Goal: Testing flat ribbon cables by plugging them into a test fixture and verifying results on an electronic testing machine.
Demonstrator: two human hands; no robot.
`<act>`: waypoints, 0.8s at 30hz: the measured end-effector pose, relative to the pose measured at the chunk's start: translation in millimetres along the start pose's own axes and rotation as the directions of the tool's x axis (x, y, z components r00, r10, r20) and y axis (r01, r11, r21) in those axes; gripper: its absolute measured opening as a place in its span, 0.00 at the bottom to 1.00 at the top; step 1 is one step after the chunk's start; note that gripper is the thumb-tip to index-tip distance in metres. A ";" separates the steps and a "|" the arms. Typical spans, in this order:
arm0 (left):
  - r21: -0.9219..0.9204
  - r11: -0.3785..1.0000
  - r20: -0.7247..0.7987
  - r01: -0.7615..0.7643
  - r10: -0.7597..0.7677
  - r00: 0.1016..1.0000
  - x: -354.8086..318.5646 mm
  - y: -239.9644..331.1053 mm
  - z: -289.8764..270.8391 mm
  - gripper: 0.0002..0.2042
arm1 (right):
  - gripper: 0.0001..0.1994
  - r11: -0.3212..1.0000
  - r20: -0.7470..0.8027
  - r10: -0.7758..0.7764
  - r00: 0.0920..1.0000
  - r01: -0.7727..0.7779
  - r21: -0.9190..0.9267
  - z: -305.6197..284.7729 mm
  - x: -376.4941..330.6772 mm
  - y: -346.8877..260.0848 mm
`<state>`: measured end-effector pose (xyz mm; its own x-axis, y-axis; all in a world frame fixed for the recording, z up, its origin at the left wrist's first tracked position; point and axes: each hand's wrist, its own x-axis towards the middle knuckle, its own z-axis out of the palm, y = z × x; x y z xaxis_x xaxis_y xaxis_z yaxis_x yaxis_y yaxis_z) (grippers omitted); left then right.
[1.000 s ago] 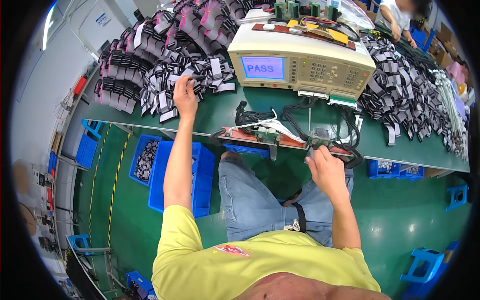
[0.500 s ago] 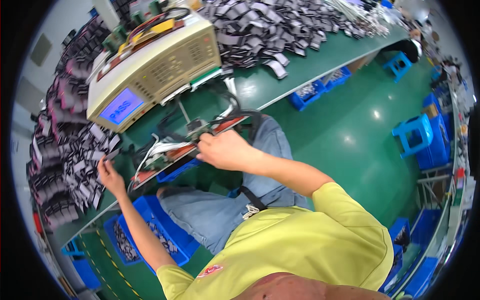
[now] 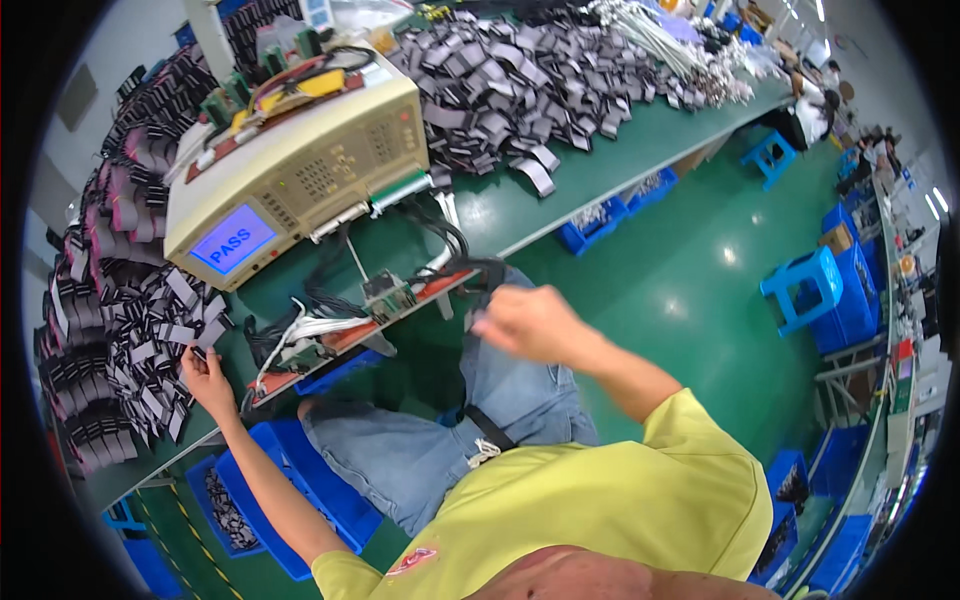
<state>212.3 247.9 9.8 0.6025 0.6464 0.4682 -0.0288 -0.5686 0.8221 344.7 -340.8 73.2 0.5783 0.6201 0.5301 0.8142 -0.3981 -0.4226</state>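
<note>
My left hand [image 3: 207, 378] reaches out to the left edge of the green bench [image 3: 590, 175] and pinches a dark flat ribbon cable [image 3: 192, 350] at the rim of a big pile of such cables [image 3: 120, 350]. In front of the bench edge, over my lap, my right hand [image 3: 530, 322] is motion-blurred. Its fingers are curled on what looks like a small dark cable piece [image 3: 478, 318]. It hangs just right of the test fixture board [image 3: 385, 295] with its red base and white and black wires. Behind the fixture a beige tester box [image 3: 300, 170] shows a blue screen [image 3: 232, 240].
A second heap of dark ribbon cables [image 3: 520, 90] covers the bench to the right of the tester. Blue bins [image 3: 300, 500] stand under the bench by my knees. Blue stools [image 3: 810, 290] stand on the green floor at right. Another person [image 3: 810, 105] sits far back.
The view has swung to the right. My right hand has come off the fixture board and moved right. My left hand stays at the left cable pile.
</note>
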 end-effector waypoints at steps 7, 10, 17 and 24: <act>0.167 0.983 -0.074 -0.081 0.094 0.993 -5.5 14.9 5.3 0.07 | 0.15 0.861 -0.448 0.002 0.894 -0.229 -0.454 -141.2 198.7 142.9; 0.232 0.972 -0.039 -0.045 0.056 0.998 -5.8 17.8 3.7 0.06 | 0.27 0.848 -0.517 0.155 0.842 -0.382 -0.367 -159.3 252.0 180.4; -0.090 0.966 -0.218 -0.241 0.217 0.951 -53.4 80.1 -11.7 0.13 | 0.11 0.999 -0.390 -0.008 0.921 0.024 0.036 -53.1 121.9 87.8; -0.326 0.880 0.039 -0.346 0.378 0.925 -186.9 212.5 82.1 0.12 | 0.26 0.266 0.403 -0.022 0.915 -0.383 0.884 59.5 10.6 -88.2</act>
<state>159.1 -35.5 70.3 0.5778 0.3629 0.7310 -0.4939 -0.5576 0.6672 276.0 -258.9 72.4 0.4908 0.8485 0.1981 -0.0497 0.2542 -0.9659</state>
